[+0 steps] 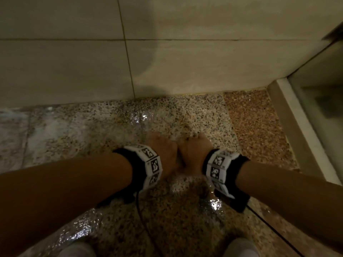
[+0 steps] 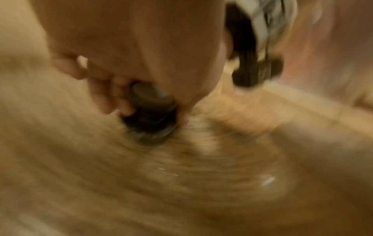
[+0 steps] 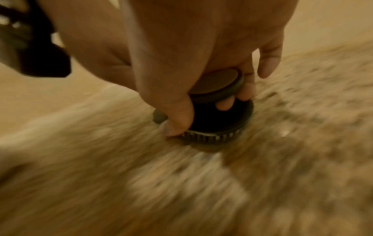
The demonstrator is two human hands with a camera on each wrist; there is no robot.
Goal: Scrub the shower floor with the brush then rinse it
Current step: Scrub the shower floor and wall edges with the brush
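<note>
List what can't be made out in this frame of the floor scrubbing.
- Head view: the round black scrubbing brush is hidden under the left hand and right hand.
- Left wrist view: motion blur smears the wet speckled stone floor; the brush's bristles are unreadable.
- Right wrist view: blur hides whether the bristles touch the floor.
- No view shows a water source for rinsing.

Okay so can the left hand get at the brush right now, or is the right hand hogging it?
Probably yes. The left hand is pressed against the right hand over the brush on the wet shower floor. In the left wrist view its fingers curl beside the brush's dark knob; blur hides actual contact.
</note>
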